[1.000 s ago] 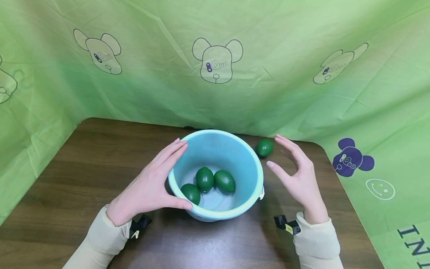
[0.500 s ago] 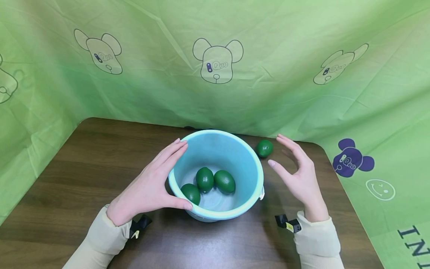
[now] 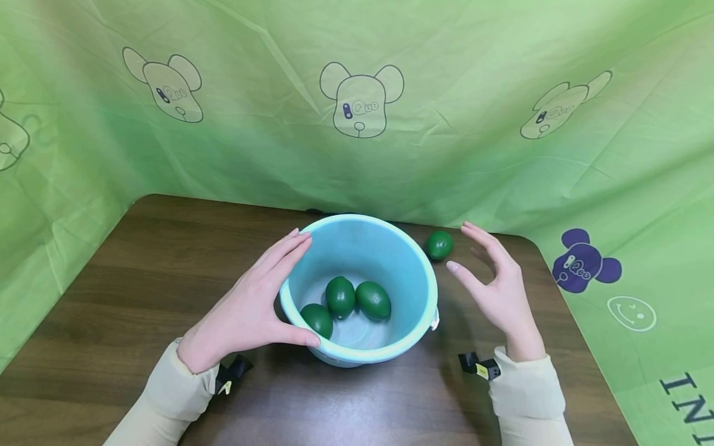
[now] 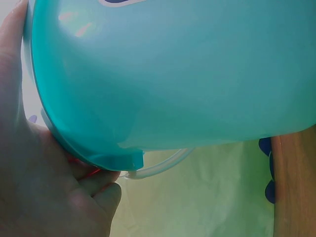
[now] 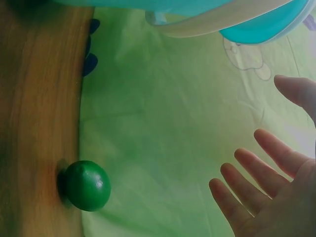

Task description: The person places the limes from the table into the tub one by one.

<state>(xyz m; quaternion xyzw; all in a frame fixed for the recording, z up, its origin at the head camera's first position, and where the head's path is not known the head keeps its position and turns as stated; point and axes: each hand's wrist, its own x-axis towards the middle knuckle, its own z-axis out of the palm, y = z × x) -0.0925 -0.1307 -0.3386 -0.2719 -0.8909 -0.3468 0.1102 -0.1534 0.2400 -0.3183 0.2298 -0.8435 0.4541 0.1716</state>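
Observation:
A light blue bucket point(image 3: 398, 266) stands on the table in the middle of the head view, with three green limes point(image 3: 373, 301) lying on its bottom. My left hand point(image 3: 245, 303) holds the bucket's left side, its thumb at the near rim and its fingers along the far rim. In the left wrist view, fingers of that hand curl beneath the rim close to the bucket's handle point(image 4: 168, 164). Right of the bucket, my right hand point(image 3: 502, 291) hovers with spread fingers and holds nothing. Another lime point(image 3: 439, 246) lies on the table between the bucket's far right side and that hand.
The brown wooden table point(image 3: 139, 266) ends at the back against a green printed cloth point(image 3: 251, 161), which also hangs along both sides. A white handle fitting point(image 3: 435, 320) sticks out from the bucket's right side.
My right hand has drifted slightly to the right, away from the bucket. The left hand, the bucket and the limes stay where they were.

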